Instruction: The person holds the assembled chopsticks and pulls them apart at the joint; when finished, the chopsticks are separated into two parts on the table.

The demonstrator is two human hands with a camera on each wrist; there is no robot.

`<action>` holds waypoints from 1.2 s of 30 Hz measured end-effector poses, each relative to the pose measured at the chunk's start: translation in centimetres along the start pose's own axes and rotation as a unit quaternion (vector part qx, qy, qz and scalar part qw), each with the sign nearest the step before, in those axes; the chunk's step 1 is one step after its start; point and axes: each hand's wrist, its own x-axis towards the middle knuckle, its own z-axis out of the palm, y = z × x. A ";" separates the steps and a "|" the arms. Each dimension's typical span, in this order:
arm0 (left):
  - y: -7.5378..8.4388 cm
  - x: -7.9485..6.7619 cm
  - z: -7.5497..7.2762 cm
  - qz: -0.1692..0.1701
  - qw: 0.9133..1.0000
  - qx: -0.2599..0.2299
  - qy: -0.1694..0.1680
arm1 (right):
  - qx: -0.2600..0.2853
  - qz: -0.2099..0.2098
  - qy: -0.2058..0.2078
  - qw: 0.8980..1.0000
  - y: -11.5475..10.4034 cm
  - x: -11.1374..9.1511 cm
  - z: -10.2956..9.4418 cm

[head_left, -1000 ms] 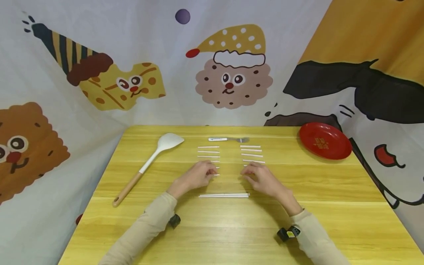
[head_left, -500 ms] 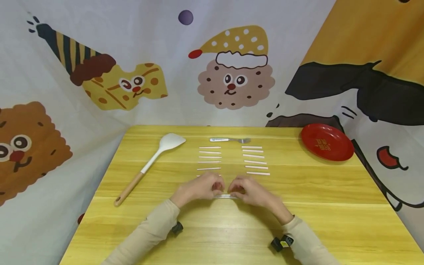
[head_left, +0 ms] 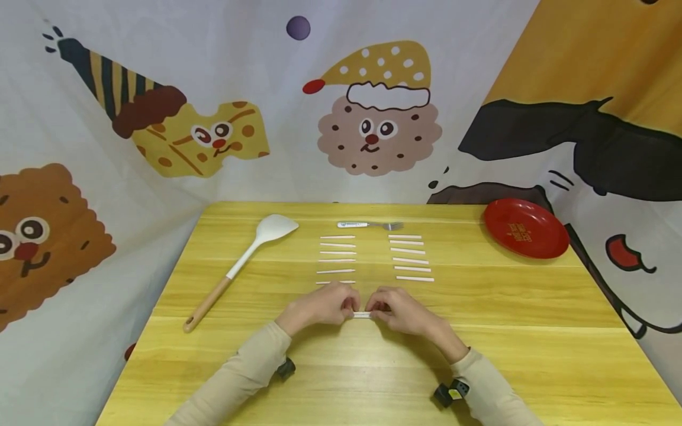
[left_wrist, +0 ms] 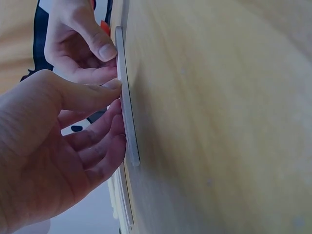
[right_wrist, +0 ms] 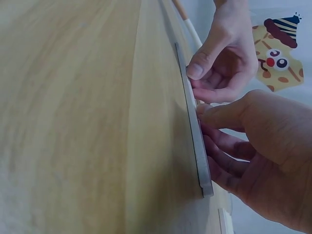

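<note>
A pair of long white sticks (head_left: 362, 315) lies crosswise on the table in front of the person; in the left wrist view they look like a flat pale strip (left_wrist: 129, 117). My left hand (head_left: 326, 304) pinches them left of the middle, thumb on the near side and curled fingers behind. On the other side my right hand (head_left: 401, 309) pinches them in the same way, a small gap away from the left. Both hands cover the sticks' ends in the head view. Beyond the hands lie two columns of short white sticks, left (head_left: 337, 260) and right (head_left: 411, 260).
A fork (head_left: 370, 225) lies crosswise behind the two columns. To the left is a white spatula (head_left: 244, 260) with a wooden handle. A red plate (head_left: 524, 228) sits at the back right corner of the wooden table (head_left: 362, 378), before a cartoon-printed curtain.
Both hands have come back from the nearest short sticks to the long pair and drawn together. Over the last half second they shift only slightly, pinching the sticks.
</note>
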 end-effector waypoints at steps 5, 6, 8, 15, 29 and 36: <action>-0.2 0.0 0.1 -0.005 1.000 -0.006 -0.003 | -0.008 -0.007 0.005 1.000 0.0 0.1 0.0; -0.2 0.1 0.1 -0.005 1.000 -0.008 -0.003 | -0.010 -0.009 0.007 1.000 0.0 0.1 0.1; -0.2 0.1 0.1 -0.005 1.000 -0.012 -0.003 | -0.016 -0.014 0.011 1.000 0.0 0.2 0.1; -0.1 0.2 0.2 -0.005 1.000 -0.014 0.007 | -0.051 -0.041 0.033 0.997 0.1 0.3 0.5; 0.4 0.0 0.0 -0.015 0.999 0.005 0.048 | -0.095 -0.038 0.065 0.993 0.3 0.5 0.5; 0.5 0.3 -0.5 0.043 0.989 0.028 0.136 | -0.085 -0.054 0.122 0.987 -0.1 0.8 -0.6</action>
